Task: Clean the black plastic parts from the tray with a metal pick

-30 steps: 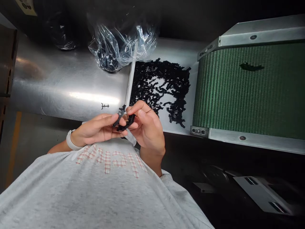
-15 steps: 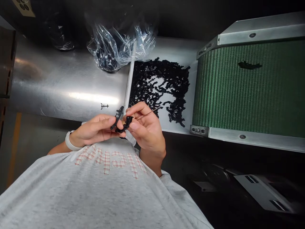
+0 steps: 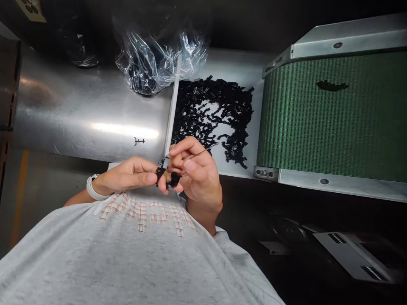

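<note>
Shows, leftmost, a scratched, glossy metal bench [image 3: 63, 106] bearing one spindly piece [image 3: 139, 141], then pinches in the left hand [image 3: 130, 176] a slim, knobbly black part [image 3: 161, 169] at the near edge. Grips with the right hand [image 3: 202, 173], just beside the left, a thin straight rod [image 3: 208, 149], with a dark lump [image 3: 174, 180] between both, hard to assign to either. Shows, further right, a jagged, matted heap [image 3: 235, 97] on a pale tray [image 3: 258, 67], then a ribbed green belt [image 3: 302, 127].
</note>
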Demonstrator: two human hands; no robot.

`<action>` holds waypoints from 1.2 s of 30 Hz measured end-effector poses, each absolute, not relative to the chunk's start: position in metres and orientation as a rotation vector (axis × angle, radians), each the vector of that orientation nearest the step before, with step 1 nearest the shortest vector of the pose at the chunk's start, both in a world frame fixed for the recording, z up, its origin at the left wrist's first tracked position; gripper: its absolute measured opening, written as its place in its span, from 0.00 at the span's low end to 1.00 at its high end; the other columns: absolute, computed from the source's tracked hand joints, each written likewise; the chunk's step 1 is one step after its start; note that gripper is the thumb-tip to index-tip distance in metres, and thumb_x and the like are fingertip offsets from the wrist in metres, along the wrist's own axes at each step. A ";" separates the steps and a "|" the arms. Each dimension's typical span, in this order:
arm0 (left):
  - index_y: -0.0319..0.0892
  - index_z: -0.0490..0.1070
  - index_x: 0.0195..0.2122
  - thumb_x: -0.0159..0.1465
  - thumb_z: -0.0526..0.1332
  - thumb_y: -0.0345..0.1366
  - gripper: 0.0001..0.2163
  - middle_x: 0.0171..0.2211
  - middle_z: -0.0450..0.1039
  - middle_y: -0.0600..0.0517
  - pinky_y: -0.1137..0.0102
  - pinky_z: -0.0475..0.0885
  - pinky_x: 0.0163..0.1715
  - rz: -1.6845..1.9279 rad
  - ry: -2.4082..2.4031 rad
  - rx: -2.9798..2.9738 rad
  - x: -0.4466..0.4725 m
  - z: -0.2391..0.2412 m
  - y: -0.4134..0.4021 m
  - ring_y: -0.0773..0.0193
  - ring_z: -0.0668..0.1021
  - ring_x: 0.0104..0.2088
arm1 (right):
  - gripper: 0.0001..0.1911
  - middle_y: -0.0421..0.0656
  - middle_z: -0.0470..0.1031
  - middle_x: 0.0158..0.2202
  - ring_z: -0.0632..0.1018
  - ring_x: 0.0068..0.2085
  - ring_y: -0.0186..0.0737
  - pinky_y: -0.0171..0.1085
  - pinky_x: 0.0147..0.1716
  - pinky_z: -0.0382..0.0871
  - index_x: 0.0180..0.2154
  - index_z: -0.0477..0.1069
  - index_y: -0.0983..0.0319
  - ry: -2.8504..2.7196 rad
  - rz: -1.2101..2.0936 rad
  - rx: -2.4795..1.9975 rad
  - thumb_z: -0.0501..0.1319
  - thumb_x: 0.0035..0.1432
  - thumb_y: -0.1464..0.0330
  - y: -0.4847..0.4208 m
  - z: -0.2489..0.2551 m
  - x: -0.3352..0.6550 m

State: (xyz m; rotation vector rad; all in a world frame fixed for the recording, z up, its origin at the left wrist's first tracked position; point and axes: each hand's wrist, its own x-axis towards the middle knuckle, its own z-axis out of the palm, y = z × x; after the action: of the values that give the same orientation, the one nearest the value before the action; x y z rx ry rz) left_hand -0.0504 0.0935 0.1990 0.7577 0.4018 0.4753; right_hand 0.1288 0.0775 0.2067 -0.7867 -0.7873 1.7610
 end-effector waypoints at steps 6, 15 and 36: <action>0.40 0.82 0.35 0.66 0.64 0.49 0.16 0.40 0.84 0.43 0.62 0.74 0.54 0.440 0.391 0.848 -0.051 0.202 0.095 0.57 0.83 0.44 | 0.13 0.29 0.61 0.23 0.72 0.17 0.28 0.27 0.14 0.66 0.42 0.71 0.57 -0.864 1.850 -0.790 0.69 0.59 0.60 0.077 0.210 0.130; 0.41 0.82 0.35 0.66 0.64 0.50 0.17 0.45 0.84 0.42 0.56 0.71 0.60 0.394 0.417 0.864 -0.049 0.205 0.096 0.52 0.82 0.51 | 0.12 0.32 0.68 0.24 0.78 0.20 0.30 0.25 0.15 0.68 0.38 0.71 0.59 -0.924 1.929 -0.735 0.69 0.60 0.60 0.079 0.206 0.135; 0.40 0.78 0.34 0.66 0.62 0.51 0.17 0.32 0.77 0.51 0.68 0.69 0.39 0.348 0.830 1.190 -0.047 0.215 0.095 0.62 0.76 0.36 | 0.19 0.34 0.70 0.21 0.73 0.21 0.30 0.32 0.21 0.66 0.30 0.69 0.58 -1.246 1.495 -1.199 0.61 0.65 0.51 0.080 0.206 0.129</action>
State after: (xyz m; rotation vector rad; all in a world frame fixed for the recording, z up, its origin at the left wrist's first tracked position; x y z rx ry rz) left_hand -0.0472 0.0947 0.2149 1.1896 0.8296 0.3482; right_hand 0.1293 0.0798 0.2059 -1.1995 -1.2464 1.4952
